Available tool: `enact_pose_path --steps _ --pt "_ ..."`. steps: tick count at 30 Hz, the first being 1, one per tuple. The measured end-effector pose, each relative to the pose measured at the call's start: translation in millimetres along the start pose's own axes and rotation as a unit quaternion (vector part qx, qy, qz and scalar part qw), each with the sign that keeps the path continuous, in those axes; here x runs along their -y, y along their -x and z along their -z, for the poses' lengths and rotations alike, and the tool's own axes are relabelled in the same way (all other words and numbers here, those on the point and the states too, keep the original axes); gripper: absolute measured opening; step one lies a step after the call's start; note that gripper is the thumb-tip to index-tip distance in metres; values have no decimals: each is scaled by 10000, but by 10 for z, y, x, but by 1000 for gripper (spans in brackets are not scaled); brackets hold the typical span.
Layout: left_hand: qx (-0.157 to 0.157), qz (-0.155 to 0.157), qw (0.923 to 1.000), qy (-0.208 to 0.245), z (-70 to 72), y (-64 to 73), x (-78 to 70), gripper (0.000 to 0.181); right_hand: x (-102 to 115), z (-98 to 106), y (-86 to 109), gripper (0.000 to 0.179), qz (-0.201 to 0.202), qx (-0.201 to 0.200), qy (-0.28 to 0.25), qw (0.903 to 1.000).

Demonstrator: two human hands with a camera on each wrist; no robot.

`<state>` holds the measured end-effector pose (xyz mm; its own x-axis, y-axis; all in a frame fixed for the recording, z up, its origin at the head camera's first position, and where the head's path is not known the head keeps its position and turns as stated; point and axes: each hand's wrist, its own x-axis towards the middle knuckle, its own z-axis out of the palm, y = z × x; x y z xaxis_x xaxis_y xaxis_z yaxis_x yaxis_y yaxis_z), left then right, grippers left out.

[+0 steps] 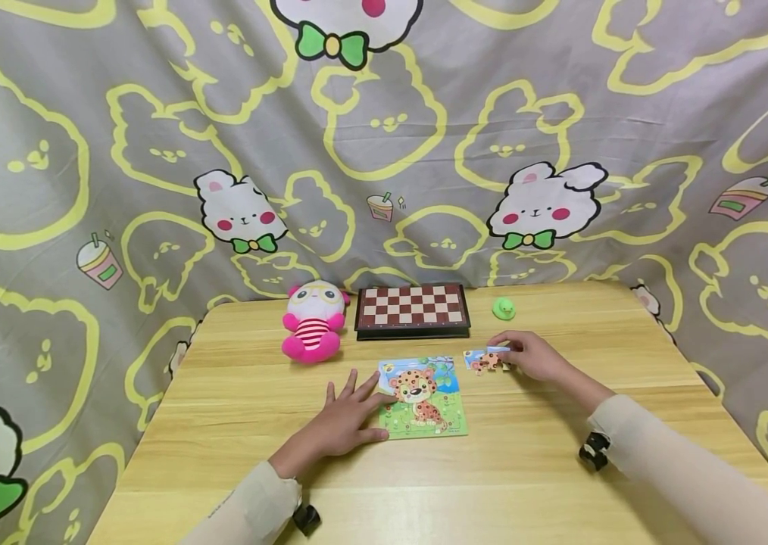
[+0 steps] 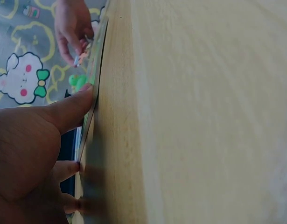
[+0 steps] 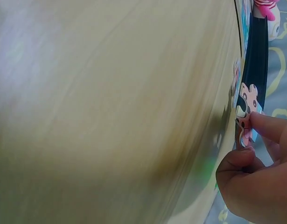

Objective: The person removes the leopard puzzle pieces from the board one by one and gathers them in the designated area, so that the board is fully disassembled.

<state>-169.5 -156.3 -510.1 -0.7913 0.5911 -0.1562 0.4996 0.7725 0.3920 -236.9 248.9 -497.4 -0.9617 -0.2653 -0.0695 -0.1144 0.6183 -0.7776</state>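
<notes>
A leopard jigsaw puzzle board (image 1: 448,412) lies flat on the table in the head view. My left hand (image 1: 350,420) rests at its left edge with fingers spread and straight, the thumb at the near corner. In the left wrist view the left thumb (image 2: 71,109) lies along the board's rim. Right of the board, my right hand (image 1: 532,357) pinches a spotted puzzle piece (image 3: 248,100) between thumb and fingers, tilted up. Another puzzle piece (image 3: 235,80) lies on the table between the held piece and the board.
Behind the board stands a chessboard box (image 1: 413,309) with a brown-and-white checkered top. A pink-and-white plush toy (image 1: 313,322) sits to its left, a small green toy duck (image 1: 504,308) to its right. A patterned grey curtain (image 1: 425,250) hangs along the table's back edge.
</notes>
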Motion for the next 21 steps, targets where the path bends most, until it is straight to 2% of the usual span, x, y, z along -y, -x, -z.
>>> enact_pose_path --steps 9,21 --pt "3 -5 10000 4 4 2 -4 58 -87 77 25 25 -13 6 137 9999" --pt "22 2 10000 65 19 6 -18 58 -180 95 -24 22 175 -10 376 9991"
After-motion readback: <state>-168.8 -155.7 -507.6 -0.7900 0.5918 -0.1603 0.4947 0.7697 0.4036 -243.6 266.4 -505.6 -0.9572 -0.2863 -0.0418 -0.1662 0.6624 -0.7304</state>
